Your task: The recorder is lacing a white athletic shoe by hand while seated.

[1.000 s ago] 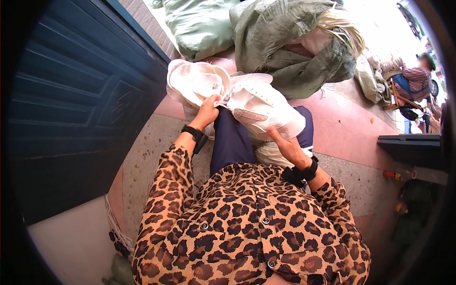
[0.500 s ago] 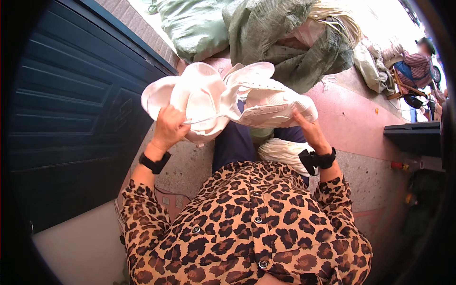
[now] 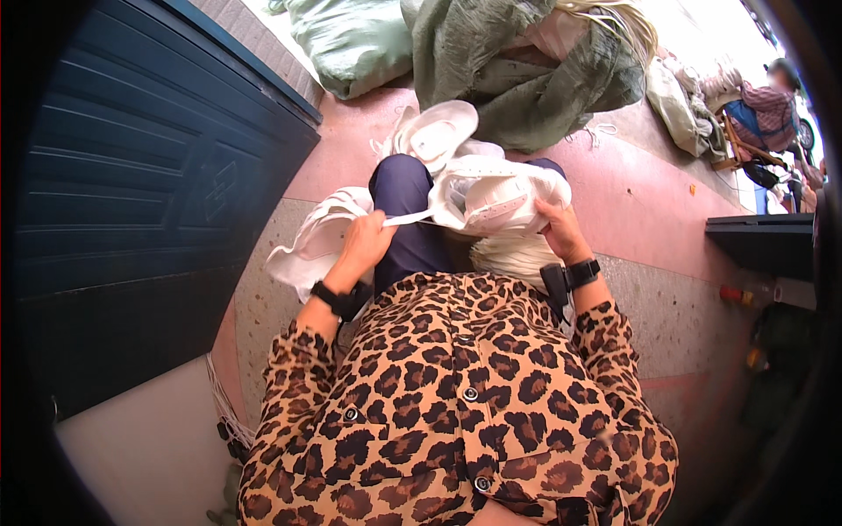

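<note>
My right hand point(image 3: 566, 233) is closed on the toe end of a white shoe upper point(image 3: 502, 188) over my lap. A flat white shoelace point(image 3: 409, 218) stretches from that upper to my left hand point(image 3: 361, 248), whose fingers are pinched around it. Several more white shoe uppers point(image 3: 320, 235) hang to the left of my left knee, by the left hand. Beyond the knees, another group of white uppers point(image 3: 438, 133) shows its open collars. Between my thighs lies a bundle of off-white laces point(image 3: 510, 260), partly hidden by the held upper.
A dark blue panelled door point(image 3: 149, 210) stands close on the left. Ahead are a grey-green woven sack point(image 3: 491, 88) topped with pale laces and a light green sack point(image 3: 351, 44). At far right, a person point(image 3: 763, 114) sits near a dark ledge point(image 3: 759, 237).
My left hand has moved right and slightly down, and the lace is stretched out. The uppers have spread apart, some dropping left of my knee. My right hand has shifted slightly left.
</note>
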Motion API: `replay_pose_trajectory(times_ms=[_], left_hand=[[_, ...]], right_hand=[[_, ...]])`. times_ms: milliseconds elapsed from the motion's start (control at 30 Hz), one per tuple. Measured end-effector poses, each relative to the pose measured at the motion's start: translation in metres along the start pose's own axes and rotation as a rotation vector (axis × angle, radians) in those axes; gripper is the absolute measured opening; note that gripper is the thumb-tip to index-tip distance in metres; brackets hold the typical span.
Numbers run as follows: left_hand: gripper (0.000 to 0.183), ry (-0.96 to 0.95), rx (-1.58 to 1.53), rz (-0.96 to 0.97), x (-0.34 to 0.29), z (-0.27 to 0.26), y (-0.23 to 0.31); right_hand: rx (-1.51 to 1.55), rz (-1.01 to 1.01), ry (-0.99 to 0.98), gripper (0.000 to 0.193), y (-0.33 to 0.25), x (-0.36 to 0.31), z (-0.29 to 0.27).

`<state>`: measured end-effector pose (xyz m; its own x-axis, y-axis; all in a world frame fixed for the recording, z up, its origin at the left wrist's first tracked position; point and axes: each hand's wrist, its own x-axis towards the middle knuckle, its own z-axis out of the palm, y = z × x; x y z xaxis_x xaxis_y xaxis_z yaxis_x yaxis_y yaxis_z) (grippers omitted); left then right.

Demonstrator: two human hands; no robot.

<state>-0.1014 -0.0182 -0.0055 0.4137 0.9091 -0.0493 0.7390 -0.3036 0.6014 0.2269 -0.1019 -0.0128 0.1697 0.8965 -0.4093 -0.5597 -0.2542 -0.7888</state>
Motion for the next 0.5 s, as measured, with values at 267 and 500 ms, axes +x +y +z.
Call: replay_pose_trajectory(times_ms=[267,500], left_hand=[[0.066,-0.223,-0.296,-0.132,0.048,0.028,0.040],[0.089,-0.111,-0.105,0.214,0.068,0.034,0.047]], right_hand=[[-0.148,0.104,-0.242,0.048,-0.023,0.028,0.006],[0.006,0.216,-0.384,0.044,-0.028,0.078,0.004]])
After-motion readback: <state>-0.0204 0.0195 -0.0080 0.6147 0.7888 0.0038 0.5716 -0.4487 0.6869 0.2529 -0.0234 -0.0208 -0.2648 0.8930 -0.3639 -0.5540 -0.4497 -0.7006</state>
